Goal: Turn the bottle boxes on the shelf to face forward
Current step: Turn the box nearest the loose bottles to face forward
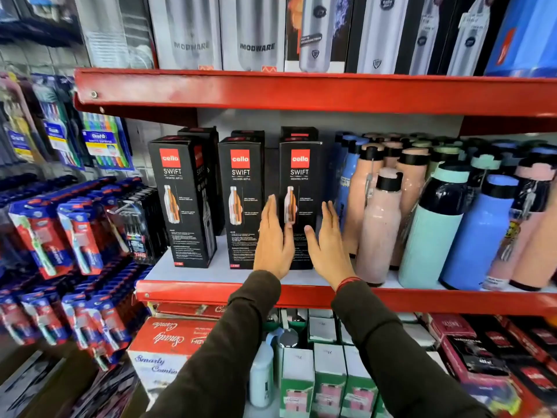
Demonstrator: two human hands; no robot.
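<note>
Three black bottle boxes with red logos stand upright on the middle shelf. The left box is turned slightly, showing a side panel. The middle box and the right box show their fronts. My left hand lies flat against the right box's left edge, fingers straight. My right hand is held flat at that box's right side, thumb near its front. Neither hand closes around the box. More black boxes stand behind the front row.
Loose pink, blue and teal bottles crowd the shelf right of the boxes. Silver bottle boxes fill the shelf above. Toothbrush packs hang at the left. Smaller boxes sit on the shelf below.
</note>
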